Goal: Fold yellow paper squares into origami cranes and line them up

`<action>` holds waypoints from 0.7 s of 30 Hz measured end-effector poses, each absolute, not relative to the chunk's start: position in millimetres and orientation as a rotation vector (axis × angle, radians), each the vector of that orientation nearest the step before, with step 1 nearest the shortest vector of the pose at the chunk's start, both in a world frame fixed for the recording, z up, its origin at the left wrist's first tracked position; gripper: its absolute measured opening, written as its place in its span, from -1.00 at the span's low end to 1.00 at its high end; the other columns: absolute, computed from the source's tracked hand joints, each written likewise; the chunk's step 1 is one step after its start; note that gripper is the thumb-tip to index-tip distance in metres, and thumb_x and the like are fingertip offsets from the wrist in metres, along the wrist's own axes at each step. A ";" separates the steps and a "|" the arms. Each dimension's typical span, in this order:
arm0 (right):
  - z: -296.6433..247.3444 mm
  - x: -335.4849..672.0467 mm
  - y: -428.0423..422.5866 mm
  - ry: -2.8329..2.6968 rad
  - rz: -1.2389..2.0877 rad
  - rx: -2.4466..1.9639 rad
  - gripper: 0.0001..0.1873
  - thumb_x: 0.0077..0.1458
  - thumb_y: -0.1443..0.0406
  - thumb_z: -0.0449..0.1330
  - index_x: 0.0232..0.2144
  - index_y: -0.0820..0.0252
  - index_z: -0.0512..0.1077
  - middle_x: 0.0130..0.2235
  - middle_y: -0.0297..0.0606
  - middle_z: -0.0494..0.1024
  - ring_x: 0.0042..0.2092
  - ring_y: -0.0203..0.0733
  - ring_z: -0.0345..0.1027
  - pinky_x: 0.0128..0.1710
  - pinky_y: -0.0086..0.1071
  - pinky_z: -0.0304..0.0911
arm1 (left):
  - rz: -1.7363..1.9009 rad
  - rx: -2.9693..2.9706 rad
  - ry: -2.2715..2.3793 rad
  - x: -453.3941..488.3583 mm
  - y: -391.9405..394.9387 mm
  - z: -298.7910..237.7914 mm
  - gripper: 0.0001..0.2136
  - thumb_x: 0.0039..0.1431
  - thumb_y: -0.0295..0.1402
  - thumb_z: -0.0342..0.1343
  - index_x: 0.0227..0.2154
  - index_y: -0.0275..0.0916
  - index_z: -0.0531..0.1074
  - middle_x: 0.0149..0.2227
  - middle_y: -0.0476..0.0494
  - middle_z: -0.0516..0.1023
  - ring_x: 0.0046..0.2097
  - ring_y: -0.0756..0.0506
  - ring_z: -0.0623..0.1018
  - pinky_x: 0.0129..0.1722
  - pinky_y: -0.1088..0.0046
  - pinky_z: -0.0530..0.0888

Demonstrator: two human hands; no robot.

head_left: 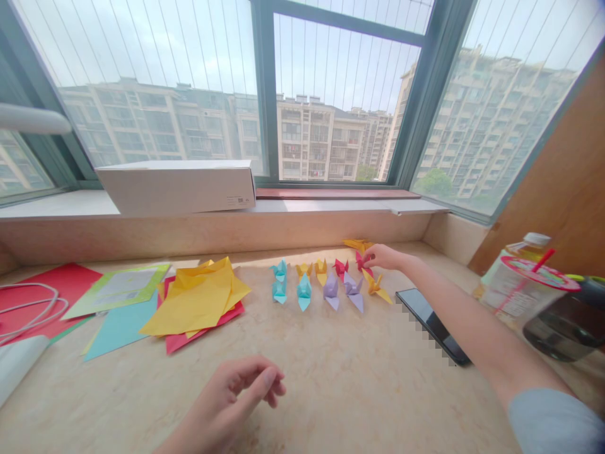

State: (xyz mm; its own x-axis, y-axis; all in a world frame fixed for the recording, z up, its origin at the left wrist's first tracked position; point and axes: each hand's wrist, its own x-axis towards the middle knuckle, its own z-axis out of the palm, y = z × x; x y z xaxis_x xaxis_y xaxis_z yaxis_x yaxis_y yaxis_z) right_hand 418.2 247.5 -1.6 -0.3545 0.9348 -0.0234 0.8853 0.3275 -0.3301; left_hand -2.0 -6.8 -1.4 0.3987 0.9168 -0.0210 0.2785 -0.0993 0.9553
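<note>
Head view: nearest us, our left hand (241,386) is over the tabletop (340,391), fingers loosely curled with a narrow gap to the thumb. Past it on the right lies a dark phone (432,325). At the right edge we have three containers: a dark vessel (562,325), contents unclear; a clear cup (515,291) with a red straw (542,260) standing in it, its fill hard to make out; and behind, a white-capped bottle (522,249) showing yellowish liquid. To the left, yellow sheets (198,296) lie over red ones (182,343). Farther off, coloured paper cranes (304,292) stand in two rows. At their right end, our right hand (385,257) pinches a red paper crane (360,263). Farthest, on the sill (316,205), sits a white box (179,186), shut, so we cannot tell what it holds.
</note>
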 end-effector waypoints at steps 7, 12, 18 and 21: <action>-0.6 417.1 247.3 -2.433 0.437 -1.685 -0.77 -0.03 0.21 0.28 -0.31 0.17 0.63 -0.32 -0.27 0.64 -0.28 -0.12 0.46 -0.27 -0.39 0.27 | 0.784 1.611 1.087 -2.7 -7.7 0.4 -0.65 0.25 -0.07 0.04 -0.39 -0.24 0.54 -0.38 -0.12 0.61 -0.32 -0.08 0.57 -0.28 0.48 0.47; 2.0 416.1 244.8 -2.433 0.445 -1.684 -0.78 -0.02 0.22 0.28 -0.30 0.17 0.62 -0.30 -0.26 0.65 -0.25 -0.11 0.48 -0.26 -0.39 0.29 | 0.781 1.624 1.086 -2.4 -7.9 3.7 -0.65 0.26 -0.08 0.03 -0.40 -0.25 0.54 -0.39 -0.12 0.61 -0.33 -0.07 0.57 -0.28 0.49 0.46; 7.8 416.2 240.8 -2.400 0.457 -1.680 -0.76 -0.01 0.28 0.30 -0.23 0.16 0.61 -0.24 -0.23 0.66 -0.21 -0.10 0.51 -0.22 -0.41 0.34 | 0.776 1.614 1.070 -3.4 -8.7 3.4 -0.66 0.27 -0.10 0.03 -0.38 -0.25 0.53 -0.36 -0.14 0.61 -0.30 -0.09 0.57 -0.27 0.47 0.47; 10.2 417.2 239.7 -2.375 0.459 -1.679 -0.71 0.01 0.30 0.29 -0.15 0.15 0.58 -0.21 -0.21 0.66 -0.19 -0.11 0.52 -0.19 -0.41 0.36 | 0.778 1.613 1.069 -3.2 -9.0 3.1 -0.67 0.27 -0.10 0.03 -0.38 -0.25 0.52 -0.37 -0.13 0.61 -0.31 -0.08 0.56 -0.27 0.47 0.47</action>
State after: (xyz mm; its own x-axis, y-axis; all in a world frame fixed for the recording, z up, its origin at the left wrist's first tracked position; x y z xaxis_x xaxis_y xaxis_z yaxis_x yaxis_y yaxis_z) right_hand 417.2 239.7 10.2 -0.3364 0.9415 -0.0184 0.8805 0.3075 -0.3608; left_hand -3.2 -9.0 3.1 0.4005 0.9162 -0.0157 0.2673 -0.1005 0.9584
